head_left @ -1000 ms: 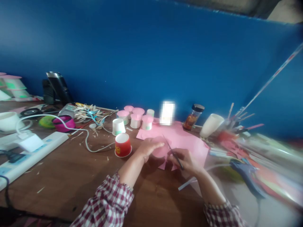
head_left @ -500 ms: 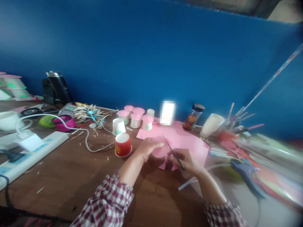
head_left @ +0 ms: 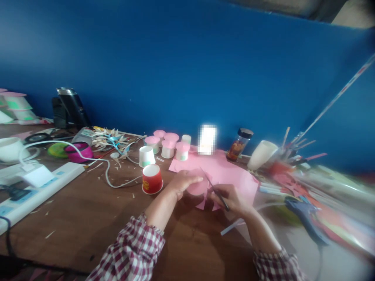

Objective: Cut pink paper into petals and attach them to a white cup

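My left fingers pinch the pink paper circle [head_left: 197, 189]. The thumb of the left hand [head_left: 183, 184] lies on top, and I cannot see well what the fingers under the paper do. On the right, the fingers of the right hand [head_left: 231, 198] curl around a thin dark tool [head_left: 220, 198] that looks like scissors. Its pointed end sits at the right edge of the circle and points far and left. I cannot tell if the blades are apart.

Pink scraps [head_left: 200, 204] hang at the near side of the circle. Just beyond both hands, a big pink sheet [head_left: 234, 168] lies on the brown desk [head_left: 117, 222].

To the left of my left hand stands a red cup [head_left: 152, 182]. Just past it is a white cup [head_left: 146, 158], and a bit farther are small cups with round pink tops [head_left: 170, 137]. On the far right of the pink sheet, a jar [head_left: 236, 146] with a black lid leans. A white power strip [head_left: 68, 177] lies at the left, and a blue wall [head_left: 175, 70] rises at the far side.
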Available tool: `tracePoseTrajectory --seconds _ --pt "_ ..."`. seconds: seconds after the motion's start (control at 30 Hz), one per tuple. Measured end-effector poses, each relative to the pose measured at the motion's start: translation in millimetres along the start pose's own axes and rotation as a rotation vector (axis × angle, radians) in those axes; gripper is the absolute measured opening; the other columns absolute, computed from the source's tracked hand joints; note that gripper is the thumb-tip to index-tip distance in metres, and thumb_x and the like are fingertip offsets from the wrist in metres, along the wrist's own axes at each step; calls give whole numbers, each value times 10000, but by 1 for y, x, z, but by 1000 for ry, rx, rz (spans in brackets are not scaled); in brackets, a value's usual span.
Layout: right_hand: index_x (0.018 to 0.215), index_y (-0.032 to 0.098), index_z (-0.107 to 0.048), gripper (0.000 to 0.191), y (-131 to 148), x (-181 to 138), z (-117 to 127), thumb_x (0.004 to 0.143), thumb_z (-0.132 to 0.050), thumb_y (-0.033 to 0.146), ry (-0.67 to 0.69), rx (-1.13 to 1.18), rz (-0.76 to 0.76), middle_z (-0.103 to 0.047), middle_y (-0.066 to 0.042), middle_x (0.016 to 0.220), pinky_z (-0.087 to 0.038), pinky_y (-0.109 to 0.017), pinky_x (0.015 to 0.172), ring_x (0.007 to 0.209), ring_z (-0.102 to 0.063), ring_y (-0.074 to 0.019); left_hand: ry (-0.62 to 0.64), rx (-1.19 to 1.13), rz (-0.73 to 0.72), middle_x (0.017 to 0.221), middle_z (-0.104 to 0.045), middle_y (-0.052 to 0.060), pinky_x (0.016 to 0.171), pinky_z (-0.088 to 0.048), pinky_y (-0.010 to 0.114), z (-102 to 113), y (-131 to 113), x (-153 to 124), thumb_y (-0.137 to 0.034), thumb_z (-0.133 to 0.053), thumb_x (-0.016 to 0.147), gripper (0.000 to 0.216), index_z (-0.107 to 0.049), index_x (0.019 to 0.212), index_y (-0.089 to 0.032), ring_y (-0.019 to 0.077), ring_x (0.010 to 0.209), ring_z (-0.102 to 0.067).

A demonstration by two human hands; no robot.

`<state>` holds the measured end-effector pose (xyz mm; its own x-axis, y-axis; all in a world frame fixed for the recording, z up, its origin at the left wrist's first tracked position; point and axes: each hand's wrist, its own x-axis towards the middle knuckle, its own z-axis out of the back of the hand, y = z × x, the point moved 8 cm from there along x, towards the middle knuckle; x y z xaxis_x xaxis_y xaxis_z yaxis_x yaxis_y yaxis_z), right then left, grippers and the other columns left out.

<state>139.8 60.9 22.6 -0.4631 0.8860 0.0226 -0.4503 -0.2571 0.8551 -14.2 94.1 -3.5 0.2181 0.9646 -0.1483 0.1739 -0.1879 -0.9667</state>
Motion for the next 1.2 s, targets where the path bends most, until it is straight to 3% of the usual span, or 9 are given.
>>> tracePoseTrajectory --seconds 0.77,1.2 --pt "928 138 -698 357 1 0 -2 802 -635 466 0 -10 -18 -697 -61 734 -475 -250 532 619 -635 -186 -46 3 31 841 -720 102 735 -488 337 6 7 2 -343 -814 556 380 -709 839 -112 232 782 -657" --pt "893 139 -689 361 2 -1 -3 801 -634 484 20 27 -19 -701 -62 728 -491 -255 543 625 -641 -191 35 -47 34 785 -718 104 721 -488 339 -3 1 0 -350 -814 545 377 -720 826 -117 244 775 -661"
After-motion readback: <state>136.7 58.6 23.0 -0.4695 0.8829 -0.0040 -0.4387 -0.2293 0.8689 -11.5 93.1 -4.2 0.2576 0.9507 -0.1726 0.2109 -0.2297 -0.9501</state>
